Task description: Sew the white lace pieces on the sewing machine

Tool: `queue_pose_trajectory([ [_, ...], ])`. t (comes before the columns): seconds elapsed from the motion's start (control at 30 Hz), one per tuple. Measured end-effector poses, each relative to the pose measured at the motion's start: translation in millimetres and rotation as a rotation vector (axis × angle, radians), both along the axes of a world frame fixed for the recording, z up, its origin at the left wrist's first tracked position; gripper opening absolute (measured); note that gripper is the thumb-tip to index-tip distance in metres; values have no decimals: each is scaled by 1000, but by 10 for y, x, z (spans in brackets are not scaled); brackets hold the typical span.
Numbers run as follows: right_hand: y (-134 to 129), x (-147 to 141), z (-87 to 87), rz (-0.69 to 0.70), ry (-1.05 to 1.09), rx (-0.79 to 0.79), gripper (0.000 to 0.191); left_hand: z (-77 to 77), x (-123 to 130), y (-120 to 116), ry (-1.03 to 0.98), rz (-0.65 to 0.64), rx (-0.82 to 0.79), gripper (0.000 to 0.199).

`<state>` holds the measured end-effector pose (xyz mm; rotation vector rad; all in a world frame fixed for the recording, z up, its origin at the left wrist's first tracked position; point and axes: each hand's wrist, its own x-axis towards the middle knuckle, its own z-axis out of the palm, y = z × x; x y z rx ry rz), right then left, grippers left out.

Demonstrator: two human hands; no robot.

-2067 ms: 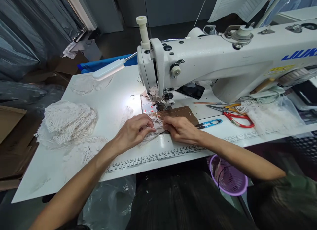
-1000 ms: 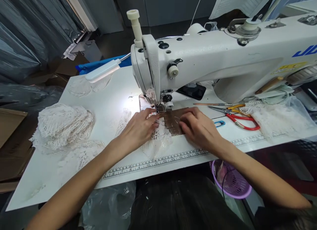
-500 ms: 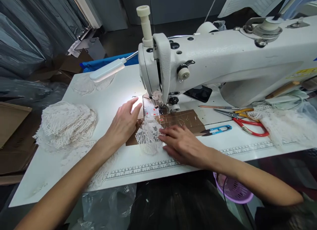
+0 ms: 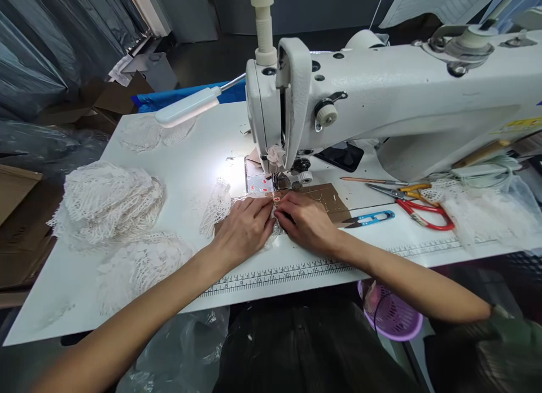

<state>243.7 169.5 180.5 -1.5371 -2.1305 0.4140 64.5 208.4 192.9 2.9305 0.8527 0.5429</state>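
Where left hand (image 4: 248,226) and right hand (image 4: 307,221) meet, fingers of both pinched on it: one white lace piece (image 4: 277,230), over brown sheet (image 4: 328,196), towards front edge of desk (image 4: 182,175), below sewing machine (image 4: 381,88). Probable fault: skewed lace, if either hand pulls unevenly.

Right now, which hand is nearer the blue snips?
Right. The right hand is just left of the blue snips, not holding them; the left hand is farther left, on the right hand's far side.
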Motion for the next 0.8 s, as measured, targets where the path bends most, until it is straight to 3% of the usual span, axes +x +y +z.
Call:
queue_pose_trajectory([
  [0.17,-27,126,42,-34,315,-21,14,-78,-7,-51,35,31,57,28],
  [0.3,-76,283,80,-144,539,-225,15,-73,-21,-32,48,19,33,30],
  [0.4,-116,348,46,-96,637,-315,18,-41,-35,-5,30,8,-10,29],
  [0.67,-90,147,168,5,612,-223,13,55,56,-123,-255,-27,-225,34],
  [0.8,-14,57,157,-57,690,-151,11,-10,115,-124,-311,95,-320,10],
])
